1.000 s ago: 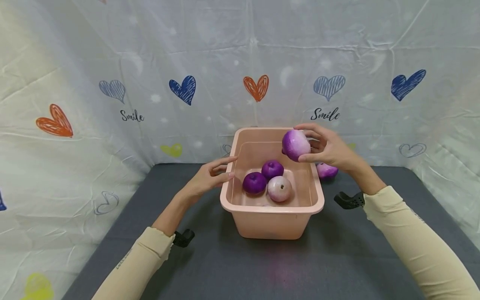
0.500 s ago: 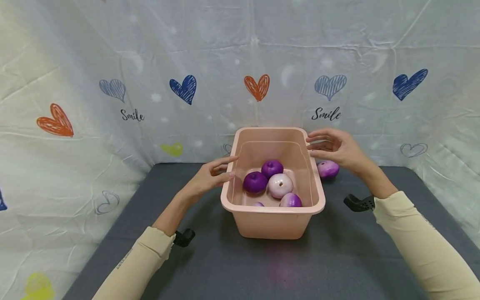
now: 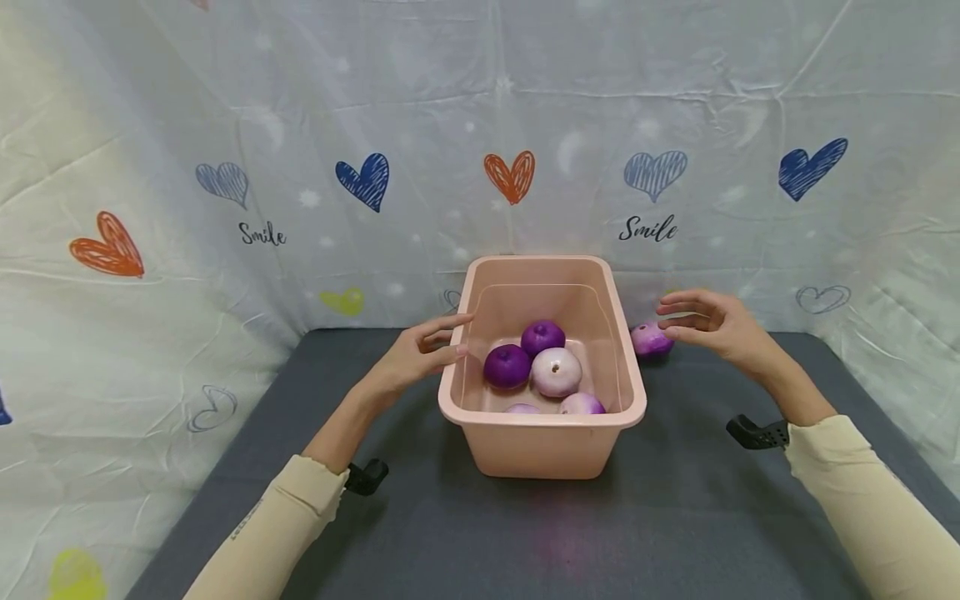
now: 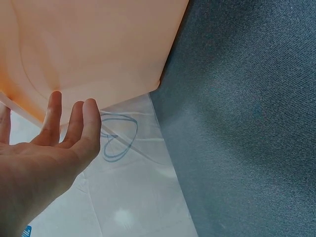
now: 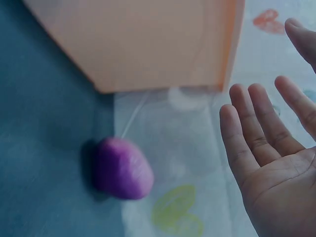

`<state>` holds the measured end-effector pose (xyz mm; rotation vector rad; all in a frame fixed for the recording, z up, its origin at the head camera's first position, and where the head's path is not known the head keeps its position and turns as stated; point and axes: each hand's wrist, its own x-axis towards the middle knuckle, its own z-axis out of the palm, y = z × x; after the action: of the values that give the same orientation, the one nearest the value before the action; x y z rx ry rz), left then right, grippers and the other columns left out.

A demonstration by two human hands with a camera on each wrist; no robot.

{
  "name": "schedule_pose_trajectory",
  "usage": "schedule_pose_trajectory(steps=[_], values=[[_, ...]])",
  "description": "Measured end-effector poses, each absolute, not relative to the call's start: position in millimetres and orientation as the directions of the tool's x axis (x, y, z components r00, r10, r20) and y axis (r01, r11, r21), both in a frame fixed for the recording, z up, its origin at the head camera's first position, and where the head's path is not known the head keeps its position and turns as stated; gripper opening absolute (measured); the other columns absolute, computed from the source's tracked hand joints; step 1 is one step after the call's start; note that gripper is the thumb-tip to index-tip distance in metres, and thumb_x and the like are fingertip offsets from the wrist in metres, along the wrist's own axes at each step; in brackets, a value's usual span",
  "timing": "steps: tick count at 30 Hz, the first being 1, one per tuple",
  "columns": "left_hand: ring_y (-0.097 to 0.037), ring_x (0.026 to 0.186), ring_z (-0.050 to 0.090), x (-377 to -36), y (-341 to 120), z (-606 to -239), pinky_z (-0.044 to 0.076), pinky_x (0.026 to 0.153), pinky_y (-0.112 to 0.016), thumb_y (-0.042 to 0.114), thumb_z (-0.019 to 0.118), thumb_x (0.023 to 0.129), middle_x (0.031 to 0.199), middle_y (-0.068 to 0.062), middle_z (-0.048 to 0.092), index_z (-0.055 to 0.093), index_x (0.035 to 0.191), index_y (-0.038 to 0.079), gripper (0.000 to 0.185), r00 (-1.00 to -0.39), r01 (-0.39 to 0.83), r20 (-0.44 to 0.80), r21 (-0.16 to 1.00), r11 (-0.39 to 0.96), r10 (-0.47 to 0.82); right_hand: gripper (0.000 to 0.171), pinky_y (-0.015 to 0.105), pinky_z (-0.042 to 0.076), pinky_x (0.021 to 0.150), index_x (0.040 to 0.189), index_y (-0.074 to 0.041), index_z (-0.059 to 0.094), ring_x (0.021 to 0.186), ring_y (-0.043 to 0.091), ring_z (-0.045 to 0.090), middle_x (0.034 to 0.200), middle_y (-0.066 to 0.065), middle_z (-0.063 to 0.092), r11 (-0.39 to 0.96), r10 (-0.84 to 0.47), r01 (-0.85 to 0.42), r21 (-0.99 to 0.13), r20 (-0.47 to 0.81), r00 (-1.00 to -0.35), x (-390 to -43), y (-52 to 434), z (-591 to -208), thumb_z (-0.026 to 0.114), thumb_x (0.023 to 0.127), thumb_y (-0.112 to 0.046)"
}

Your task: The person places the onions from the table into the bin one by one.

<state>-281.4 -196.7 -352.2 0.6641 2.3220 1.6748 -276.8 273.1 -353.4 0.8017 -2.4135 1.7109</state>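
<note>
A peach-coloured plastic bin stands in the middle, with several onions inside: dark purple ones, a pale one, and purple-white ones half hidden by the near rim. At the bin's left rim rests my left hand, fingers relaxed against the edge; in the left wrist view its fingers lie by the outer wall. My right hand hovers to the right of the bin, empty, fingers loosely spread. Another purple onion lies on the table just beyond those fingertips, seen whole in the right wrist view.
A dark grey cloth covers the table. Close behind the bin hangs a pale curtain printed with hearts and words, which also runs along the left and right sides.
My right hand has let the purple-white onion go into the bin, then moved off to the right and lower, towards the onion outside. The left hand stays at the rim.
</note>
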Motion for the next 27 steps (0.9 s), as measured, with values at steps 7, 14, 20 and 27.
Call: schedule_pose_trajectory(steps=[7,14,20,27], values=[[-0.032,0.125,0.057,-282,-197,-353,0.052,0.095,-0.049,0.024,0.067,0.101,0.145,-0.013,0.052,0.050,0.153,0.025,0.055,-0.876,0.242,0.098,0.936,0.255,0.472,0.042,0.027,0.054,0.089,0.137,0.003,0.056,0.116,0.025,0.063,0.132,0.023,0.058,0.286,-0.322,-0.402,-0.870,0.308,-0.895,-272,292,-370,0.069,0.098,-0.006],[-0.037,0.126,0.055,-283,-197,-353,0.052,0.096,-0.050,0.022,0.066,0.101,0.145,-0.015,0.052,0.048,0.154,0.021,0.056,-0.872,0.243,0.101,0.939,0.244,0.479,0.044,0.026,0.054,0.088,0.140,0.003,0.054,0.112,0.011,0.064,0.129,0.007,0.062,0.301,-0.345,-0.415,-0.859,0.307,-0.887,-270,307,-382,0.068,0.099,-0.006],[-0.037,0.126,0.056,-282,-197,-353,0.051,0.097,-0.050,0.024,0.066,0.102,0.144,-0.016,0.053,0.047,0.155,0.019,0.057,-0.874,0.237,0.095,0.939,0.248,0.477,0.047,0.026,0.054,0.088,0.142,0.002,0.051,0.114,0.017,0.063,0.133,0.011,0.058,0.309,-0.342,-0.398,-0.864,0.290,-0.894,-273,311,-394,0.068,0.099,-0.005],[-0.033,0.124,0.057,-282,-197,-352,0.051,0.096,-0.052,0.025,0.068,0.100,0.144,-0.014,0.053,0.049,0.153,0.023,0.056,-0.880,0.233,0.092,0.938,0.256,0.466,0.065,0.045,0.051,0.097,0.152,-0.002,0.040,0.127,0.043,0.052,0.146,0.028,0.044,0.386,-0.326,-0.317,-0.866,0.194,-0.925,-283,309,-410,0.072,0.097,-0.015]])
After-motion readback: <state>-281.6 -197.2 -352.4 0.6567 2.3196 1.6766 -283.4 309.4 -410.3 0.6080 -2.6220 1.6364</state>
